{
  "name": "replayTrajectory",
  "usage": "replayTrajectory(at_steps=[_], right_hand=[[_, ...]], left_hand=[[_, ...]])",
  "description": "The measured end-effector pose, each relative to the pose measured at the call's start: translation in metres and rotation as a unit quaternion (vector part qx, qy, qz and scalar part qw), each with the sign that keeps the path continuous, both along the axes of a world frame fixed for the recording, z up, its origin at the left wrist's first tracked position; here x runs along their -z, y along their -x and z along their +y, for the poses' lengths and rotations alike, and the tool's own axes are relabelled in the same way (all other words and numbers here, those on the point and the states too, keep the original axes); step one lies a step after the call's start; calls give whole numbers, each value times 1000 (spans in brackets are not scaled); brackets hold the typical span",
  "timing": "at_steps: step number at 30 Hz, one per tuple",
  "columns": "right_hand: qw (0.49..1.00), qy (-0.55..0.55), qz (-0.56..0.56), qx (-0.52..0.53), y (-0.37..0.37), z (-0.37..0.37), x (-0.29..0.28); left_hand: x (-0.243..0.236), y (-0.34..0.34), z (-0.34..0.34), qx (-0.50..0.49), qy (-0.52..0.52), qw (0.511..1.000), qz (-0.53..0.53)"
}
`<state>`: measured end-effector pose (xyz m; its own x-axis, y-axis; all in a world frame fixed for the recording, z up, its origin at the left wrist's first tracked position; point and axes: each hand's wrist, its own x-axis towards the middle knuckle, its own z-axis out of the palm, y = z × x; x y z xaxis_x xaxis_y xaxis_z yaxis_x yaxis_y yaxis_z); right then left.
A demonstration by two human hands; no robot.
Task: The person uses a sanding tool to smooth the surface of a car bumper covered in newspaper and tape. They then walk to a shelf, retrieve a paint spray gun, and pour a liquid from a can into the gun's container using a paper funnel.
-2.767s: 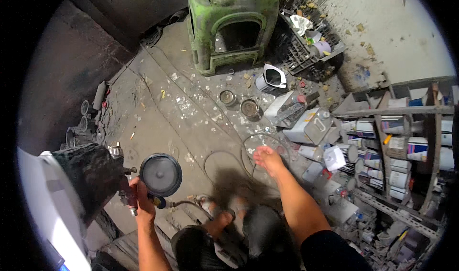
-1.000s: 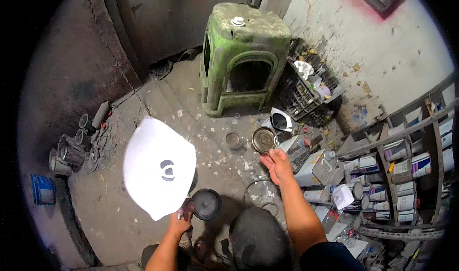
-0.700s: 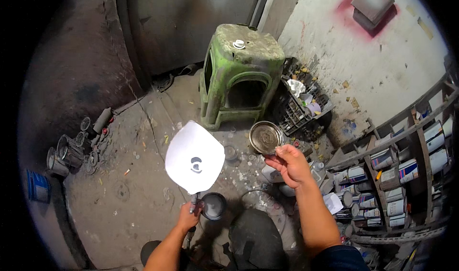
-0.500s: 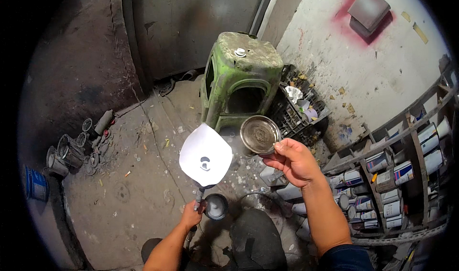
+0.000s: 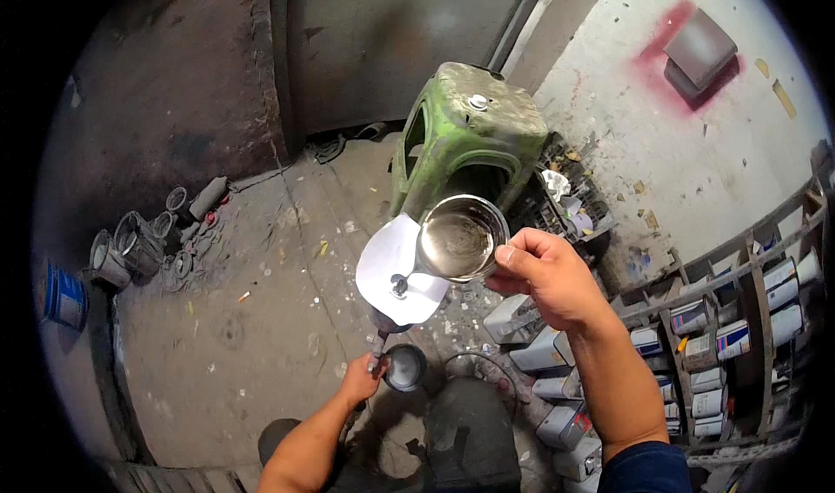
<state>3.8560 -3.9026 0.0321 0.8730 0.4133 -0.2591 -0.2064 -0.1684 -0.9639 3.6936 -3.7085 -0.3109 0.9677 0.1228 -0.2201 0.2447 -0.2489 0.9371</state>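
Note:
My left hand [image 5: 362, 378] is closed round a metal spray gun [image 5: 379, 350] at the lower middle. Above the gun spreads a white paper sheet [image 5: 389, 260] with a dark spot near its lower part. A dark round cup [image 5: 405, 369] with grey contents is just right of my left hand; whether it joins the gun I cannot tell. My right hand [image 5: 548, 274] pinches the rim of a shiny metal cup [image 5: 461, 238] between thumb and fingers. This cup is tilted, its mouth facing me, and overlaps the paper's right edge. Brownish residue coats its inside.
A paint-stained green stool [image 5: 474, 132] stands ahead, a small white cap [image 5: 477, 102] on it. Shelves of paint cans [image 5: 732, 341] line the right, with metal tins [image 5: 544, 351] beside them on the floor. Grimy cups [image 5: 137, 239] and a blue bucket [image 5: 65, 296] are at left.
My right hand has brought the metal cup left over the paper's edge and tilted it. The whole view has shifted, the stool appearing farther right. My left hand keeps its grip.

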Motion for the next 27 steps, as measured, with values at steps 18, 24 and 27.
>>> replayTrajectory(at_steps=[18,24,27], right_hand=[[956,161,-240,-52,-8,15,-6],[922,205,-326,-33,-4,19,-6],[904,220,-365,-35,-2,19,-10]], left_hand=[[-7,1,3,-6,14,999,-45],[-7,0,2,5,-2,1000,-18],[-9,-2,1,9,4,1000,-7]])
